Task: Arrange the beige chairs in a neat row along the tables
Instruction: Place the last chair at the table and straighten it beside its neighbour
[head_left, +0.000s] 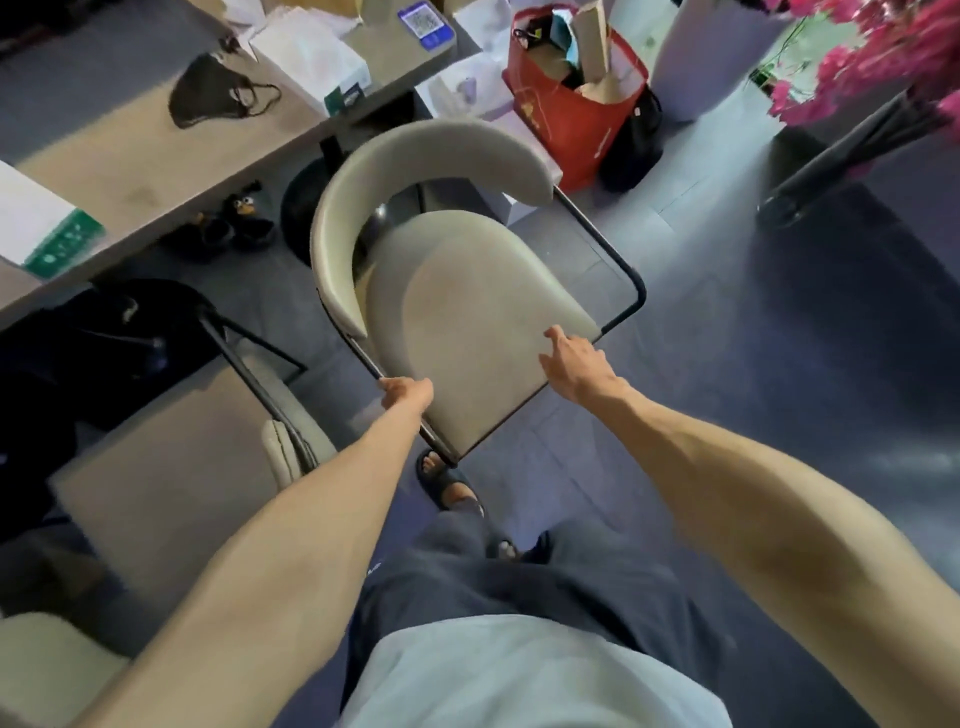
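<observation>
Left hand (408, 392) is wrapped round the black frame tube at the chair (467, 291) seat's near-left corner. Right hand (574, 366) lies flat on the seat's front edge, fingers spread, not gripping. Chair is straight ahead of both hands, skewed to the surface (156, 156) beyond the left hand. Tilt is hard to judge through the blur.

Suggest: get the right hand onto the frame too, then pivot with both hands. Square it to the surface edge, in line with the second chair (156, 467) left of the left arm. Mind the foot (441, 478) under the near corner and the red bag (566, 119) ahead.
</observation>
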